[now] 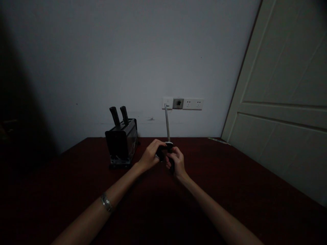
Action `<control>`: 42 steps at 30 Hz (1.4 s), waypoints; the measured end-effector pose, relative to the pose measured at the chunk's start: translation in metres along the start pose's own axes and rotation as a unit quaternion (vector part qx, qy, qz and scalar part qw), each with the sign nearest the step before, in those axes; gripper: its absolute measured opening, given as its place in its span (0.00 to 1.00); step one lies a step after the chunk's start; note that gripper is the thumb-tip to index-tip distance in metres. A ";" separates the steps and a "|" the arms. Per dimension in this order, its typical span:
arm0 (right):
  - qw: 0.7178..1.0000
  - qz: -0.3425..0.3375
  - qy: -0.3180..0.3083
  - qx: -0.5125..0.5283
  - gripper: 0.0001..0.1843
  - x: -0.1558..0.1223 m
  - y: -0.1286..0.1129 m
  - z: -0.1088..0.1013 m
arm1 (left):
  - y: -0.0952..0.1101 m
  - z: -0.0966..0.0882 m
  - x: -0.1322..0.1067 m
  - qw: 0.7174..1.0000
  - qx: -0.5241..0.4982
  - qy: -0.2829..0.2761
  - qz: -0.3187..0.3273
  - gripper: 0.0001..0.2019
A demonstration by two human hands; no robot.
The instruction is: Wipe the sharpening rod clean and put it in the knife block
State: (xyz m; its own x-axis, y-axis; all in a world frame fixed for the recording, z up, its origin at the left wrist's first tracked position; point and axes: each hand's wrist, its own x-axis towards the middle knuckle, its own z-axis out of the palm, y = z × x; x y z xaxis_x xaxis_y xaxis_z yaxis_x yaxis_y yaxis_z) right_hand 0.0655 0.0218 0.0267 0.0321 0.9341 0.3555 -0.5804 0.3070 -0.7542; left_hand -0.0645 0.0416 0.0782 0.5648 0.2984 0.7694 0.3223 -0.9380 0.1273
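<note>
A thin grey rod that looks like a sharpening steel (167, 124) points upward in front of me, with a dark collar at its base. My right hand (178, 160) is closed around its black handle. My left hand (150, 154) is closed, its fingertips by the collar. Under those fingers is a dark object (160, 154) with a pale edge; its kind is hard to make out in the dim light. To the left stands a black knife block (116, 146) with two black-handled tools (114, 116) upright in its slots.
Both hands are above a dark red tabletop (204, 177). The wall behind carries white sockets (193, 104) and a grey switch plate (178, 103). A pale panelled door (281, 102) rises on the right. A flat strip (219, 140) lies near the back right edge.
</note>
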 end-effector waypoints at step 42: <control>0.994 0.073 -0.042 0.065 0.11 -0.004 -0.009 0.007 | 0.010 0.009 -0.003 0.985 -0.081 0.127 -0.090 0.08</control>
State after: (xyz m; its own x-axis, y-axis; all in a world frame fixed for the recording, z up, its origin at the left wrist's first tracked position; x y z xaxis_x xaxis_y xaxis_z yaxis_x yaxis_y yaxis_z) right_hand 0.0647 0.0138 0.0362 -0.1249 0.9469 0.2961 -0.6745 0.1378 -0.7253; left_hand -0.0562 0.0329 0.0719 0.2952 0.4277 0.8544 0.2624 -0.8961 0.3579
